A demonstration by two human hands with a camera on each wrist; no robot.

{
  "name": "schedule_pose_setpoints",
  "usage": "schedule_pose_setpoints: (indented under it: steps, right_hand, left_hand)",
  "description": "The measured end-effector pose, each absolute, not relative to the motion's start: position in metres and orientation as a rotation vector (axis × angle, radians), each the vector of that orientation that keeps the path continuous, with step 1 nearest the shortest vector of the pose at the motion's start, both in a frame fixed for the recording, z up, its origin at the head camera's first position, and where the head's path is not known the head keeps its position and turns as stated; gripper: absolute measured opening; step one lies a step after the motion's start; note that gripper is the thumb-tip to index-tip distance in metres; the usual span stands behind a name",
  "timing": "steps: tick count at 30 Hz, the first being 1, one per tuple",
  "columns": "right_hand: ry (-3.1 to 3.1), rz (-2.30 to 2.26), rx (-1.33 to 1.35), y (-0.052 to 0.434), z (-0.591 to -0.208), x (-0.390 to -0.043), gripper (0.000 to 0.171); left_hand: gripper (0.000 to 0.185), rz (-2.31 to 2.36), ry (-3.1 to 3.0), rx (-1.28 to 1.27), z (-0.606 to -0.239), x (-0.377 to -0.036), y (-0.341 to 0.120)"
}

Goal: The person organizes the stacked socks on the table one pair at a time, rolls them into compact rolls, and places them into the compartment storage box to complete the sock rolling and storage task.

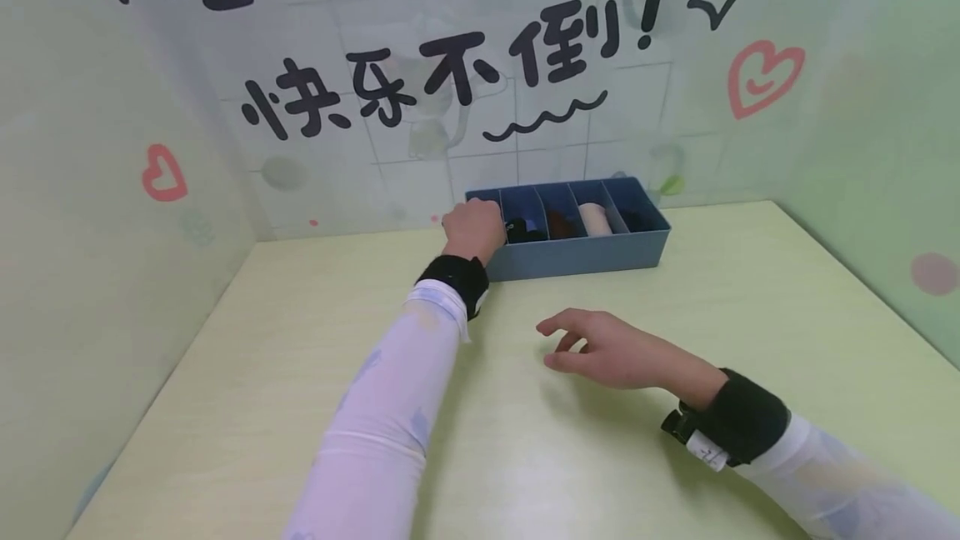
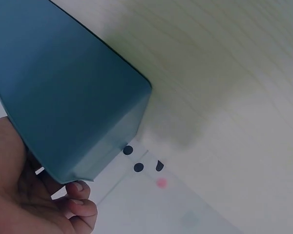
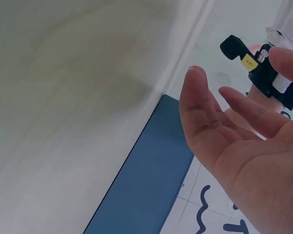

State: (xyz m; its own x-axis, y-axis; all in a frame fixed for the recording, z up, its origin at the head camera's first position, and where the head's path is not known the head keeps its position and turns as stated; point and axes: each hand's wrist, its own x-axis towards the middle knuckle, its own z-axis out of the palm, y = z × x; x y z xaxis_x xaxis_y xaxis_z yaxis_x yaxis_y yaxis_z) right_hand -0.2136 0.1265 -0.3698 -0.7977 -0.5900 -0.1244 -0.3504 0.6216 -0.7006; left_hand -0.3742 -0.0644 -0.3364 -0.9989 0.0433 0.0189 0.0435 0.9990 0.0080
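A blue divider box (image 1: 585, 257) stands at the back of the table near the wall. Its compartments hold rolled cloth items: dark ones, a brown one and a beige roll (image 1: 595, 217). My left hand (image 1: 474, 227) grips the box's left end with curled fingers. In the left wrist view the fingers (image 2: 80, 204) wrap round the box's corner (image 2: 68, 97). My right hand (image 1: 600, 348) hovers over the table in front of the box, fingers relaxed and holding nothing. The right wrist view shows that open palm (image 3: 234, 146) with the box (image 3: 146, 185) beyond it.
The pale green table (image 1: 675, 457) is walled in on three sides by panels, with black lettering and red hearts on the back wall (image 1: 525, 65). Black wrist bands (image 1: 742, 419) sit on both arms.
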Motion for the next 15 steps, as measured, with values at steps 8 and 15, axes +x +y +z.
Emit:
schedule_pose_setpoints:
  steps: [8, 15]
  right_hand:
    - [2.503, -0.976, -0.766, 0.128, -0.37, -0.213, 0.051]
    - [2.567, -0.956, -0.797, 0.131, -0.364, -0.217, 0.049]
  left_hand:
    - [0.023, -0.012, -3.031, -0.171, -0.347, -0.377, -0.066]
    - [0.041, -0.074, -2.778, -0.272, -0.356, -0.364, -0.076]
